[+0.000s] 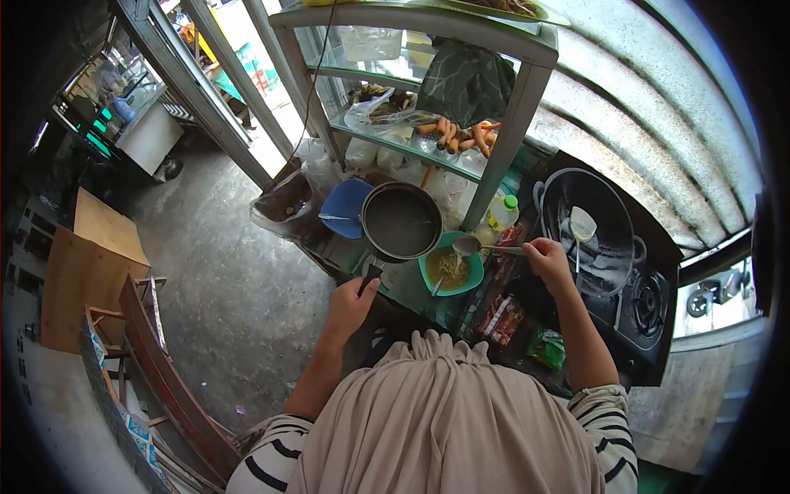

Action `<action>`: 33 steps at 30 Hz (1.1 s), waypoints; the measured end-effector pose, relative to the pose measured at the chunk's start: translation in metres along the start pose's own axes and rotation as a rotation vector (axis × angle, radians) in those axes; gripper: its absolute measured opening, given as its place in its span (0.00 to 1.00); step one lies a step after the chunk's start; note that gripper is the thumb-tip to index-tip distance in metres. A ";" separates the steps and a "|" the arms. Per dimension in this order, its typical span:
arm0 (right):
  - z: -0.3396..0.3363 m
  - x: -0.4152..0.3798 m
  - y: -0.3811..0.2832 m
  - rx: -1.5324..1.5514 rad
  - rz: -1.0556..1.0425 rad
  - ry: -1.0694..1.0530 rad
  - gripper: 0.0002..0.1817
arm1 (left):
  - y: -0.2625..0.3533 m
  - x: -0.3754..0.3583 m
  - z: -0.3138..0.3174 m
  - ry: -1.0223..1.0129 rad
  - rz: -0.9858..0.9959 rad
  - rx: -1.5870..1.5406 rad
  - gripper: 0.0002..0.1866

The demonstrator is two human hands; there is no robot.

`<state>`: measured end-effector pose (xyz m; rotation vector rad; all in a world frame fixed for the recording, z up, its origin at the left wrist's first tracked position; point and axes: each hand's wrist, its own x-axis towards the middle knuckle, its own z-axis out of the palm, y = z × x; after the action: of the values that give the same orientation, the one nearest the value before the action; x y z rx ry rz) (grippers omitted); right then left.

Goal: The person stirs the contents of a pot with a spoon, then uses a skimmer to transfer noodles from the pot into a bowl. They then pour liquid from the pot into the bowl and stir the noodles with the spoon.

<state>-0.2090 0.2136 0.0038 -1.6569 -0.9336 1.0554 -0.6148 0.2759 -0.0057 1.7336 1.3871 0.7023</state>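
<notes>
My left hand (352,306) is closed round the black handle of a dark saucepan (401,221), which hangs over the work surface beside a blue bowl (343,207). A ladle (467,245) is in my right hand (546,262), gripped by the end of its handle. Its scoop is over a turquoise bowl (477,278), and pale liquid seems to run down from it. Noodles in yellowish broth (448,272) fill that bowl, and a spoon (439,283) leans in it.
At the right, a large wok (588,230) with a utensil inside sits on a gas stove (646,303). A glass cabinet (502,156) holding carrots (453,133) rises behind the bowls. Red packets (499,319), a green packet (546,347) and a green-capped bottle (500,214) lie or stand nearby.
</notes>
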 end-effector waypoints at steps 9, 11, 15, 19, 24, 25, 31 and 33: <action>0.054 -0.013 0.034 -0.799 -0.573 0.213 0.08 | -0.007 0.007 0.001 -0.015 -0.009 0.006 0.22; 0.061 -0.009 0.046 -0.757 -0.497 0.265 0.07 | -0.004 0.007 -0.002 -0.030 -0.013 -0.009 0.22; 0.071 -0.012 0.049 -0.595 -0.557 0.421 0.08 | -0.008 0.013 -0.007 -0.063 -0.015 -0.052 0.23; 0.082 -0.001 0.040 0.143 -0.385 0.484 0.08 | -0.013 0.018 -0.017 -0.112 -0.056 -0.060 0.23; 0.113 0.015 0.029 -0.233 -0.371 0.166 0.07 | -0.015 0.030 -0.035 -0.159 -0.065 -0.135 0.23; 0.128 0.021 0.038 -0.435 -0.363 0.131 0.08 | -0.016 0.032 -0.040 -0.168 -0.058 -0.132 0.23; 0.184 0.038 0.064 -1.120 0.211 -0.156 0.21 | -0.025 0.050 -0.070 -0.222 0.001 -0.137 0.20; 0.192 0.040 0.062 -1.161 0.332 -0.206 0.24 | -0.025 0.054 -0.082 -0.244 0.007 -0.097 0.19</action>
<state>-0.3671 0.2907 -0.1027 -2.7461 -1.6187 0.9411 -0.6811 0.3498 0.0136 1.6863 1.1616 0.5326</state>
